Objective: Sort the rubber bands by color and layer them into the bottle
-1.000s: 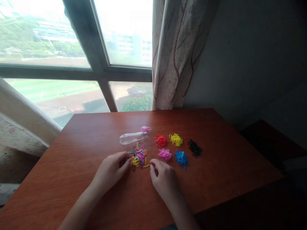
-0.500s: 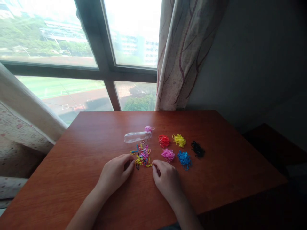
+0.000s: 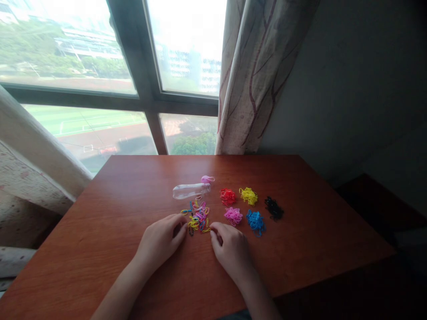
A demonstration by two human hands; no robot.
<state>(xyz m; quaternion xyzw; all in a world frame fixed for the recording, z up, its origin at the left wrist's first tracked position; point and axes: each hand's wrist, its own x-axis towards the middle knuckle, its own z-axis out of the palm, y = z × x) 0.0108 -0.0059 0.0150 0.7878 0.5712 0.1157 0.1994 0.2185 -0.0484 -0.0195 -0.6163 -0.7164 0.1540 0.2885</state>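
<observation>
Left hand [image 3: 162,235]: resting at the left edge of the mixed pile, fingers curled, thumb and forefinger tips close together; whether a band is pinched between them cannot be told.
Right hand [image 3: 231,246]: at the opposite edge of the same pile, fingers bent, thumb and forefinger tips beside a yellow band [image 3: 206,230]; whether they grasp it or only touch it cannot be told.
Mixed pile [image 3: 200,216]: small elastic bands in pink, yellow, blue, red and black, loosely scattered on the tabletop between and just beyond the two hands.
Red heap [image 3: 227,196]: single-colour bands, to the right of the bottle.
Yellow heap [image 3: 248,196]: right of the red heap, apart from it.
Pink heap [image 3: 232,215]: on the near side of the red heap, beyond the right hand.
Blue heap [image 3: 255,222]: right of the pink heap, nearer the person than the yellow heap.
Black heap [image 3: 274,208]: rightmost of the five sorted heaps.
Bottle [image 3: 191,191]: transparent, lying on its side beyond the mixed pile, its mouth toward the right.
Pink cap [image 3: 206,179]: with a loop, just beside the bottle's mouth.
Tabletop [image 3: 316,235]: reddish-brown, wood-grained, set before a window [image 3: 143,75] and a patterned curtain [image 3: 256,75].
</observation>
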